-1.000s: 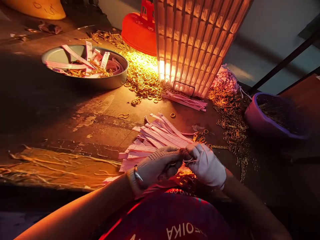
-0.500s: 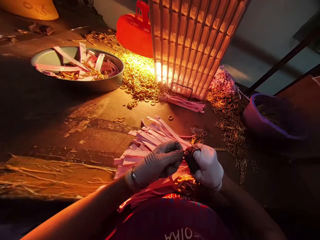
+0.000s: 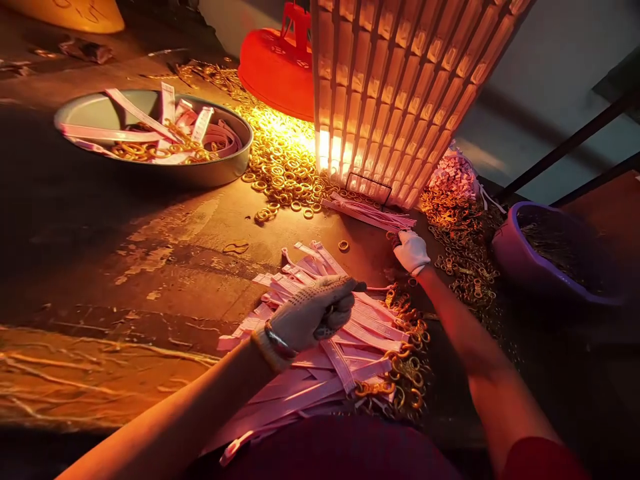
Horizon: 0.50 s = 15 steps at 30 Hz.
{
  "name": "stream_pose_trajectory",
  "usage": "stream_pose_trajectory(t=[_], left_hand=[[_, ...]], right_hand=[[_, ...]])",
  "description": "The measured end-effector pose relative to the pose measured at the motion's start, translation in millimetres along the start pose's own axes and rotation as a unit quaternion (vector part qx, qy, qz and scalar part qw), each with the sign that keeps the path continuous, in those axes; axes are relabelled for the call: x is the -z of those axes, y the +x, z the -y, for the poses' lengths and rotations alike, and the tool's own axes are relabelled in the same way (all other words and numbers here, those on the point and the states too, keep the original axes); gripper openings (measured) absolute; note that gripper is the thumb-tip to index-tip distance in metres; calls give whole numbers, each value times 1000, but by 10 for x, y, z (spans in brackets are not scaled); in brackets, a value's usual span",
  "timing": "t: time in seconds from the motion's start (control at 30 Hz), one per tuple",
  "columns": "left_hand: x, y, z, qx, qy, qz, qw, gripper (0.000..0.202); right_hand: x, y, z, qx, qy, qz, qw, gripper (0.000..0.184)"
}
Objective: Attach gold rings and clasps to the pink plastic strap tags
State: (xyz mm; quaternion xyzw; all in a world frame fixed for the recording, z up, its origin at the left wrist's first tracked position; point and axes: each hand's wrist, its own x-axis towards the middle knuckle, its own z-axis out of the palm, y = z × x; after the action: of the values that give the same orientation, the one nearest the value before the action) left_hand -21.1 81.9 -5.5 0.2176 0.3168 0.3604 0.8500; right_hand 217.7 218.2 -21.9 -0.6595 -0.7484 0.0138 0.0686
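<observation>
My left hand point(image 3: 310, 317), in a pale dotted work glove with dark fingertips, is closed above a pile of pink straps point(image 3: 345, 363). Whatever its fingers hold, if anything, is hidden. Brass rings and clasps point(image 3: 407, 370) hang at the right ends of these straps. Further forward, my right hand point(image 3: 413, 253) wears a white glove, its fingers bent together close to the right end of a bundle of thin pink strips point(image 3: 367, 213). What lies between those fingertips cannot be made out. A single brass ring point(image 3: 343, 245) rests left of that hand.
A round metal bowl point(image 3: 240, 163) holds straps with clasps. Loose brass rings point(image 3: 285, 170) are heaped under a red lamp point(image 3: 275, 73), beside an upright ribbed panel point(image 3: 370, 100). Clasps point(image 3: 457, 223) spread toward a purple basin point(image 3: 545, 260) on the right. Cardboard point(image 3: 75, 380) lies front left.
My right hand has left my left hand and gone forward to the thin strips. The left hand stays over the pile, its fingers more curled. More straps and clasps show, and the view has shifted slightly.
</observation>
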Motion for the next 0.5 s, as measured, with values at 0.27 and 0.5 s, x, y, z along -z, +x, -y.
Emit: stream_pose_trajectory(t=[0.27,0.5], left_hand=[[29,-9,103,3,-1,-38,999,31],[-37,75,59,42,-114,-59,991,9]], right_hand=[[-214,176,14,14,-15,29,999,16],[516,-751,408,120,145,114,976,33]])
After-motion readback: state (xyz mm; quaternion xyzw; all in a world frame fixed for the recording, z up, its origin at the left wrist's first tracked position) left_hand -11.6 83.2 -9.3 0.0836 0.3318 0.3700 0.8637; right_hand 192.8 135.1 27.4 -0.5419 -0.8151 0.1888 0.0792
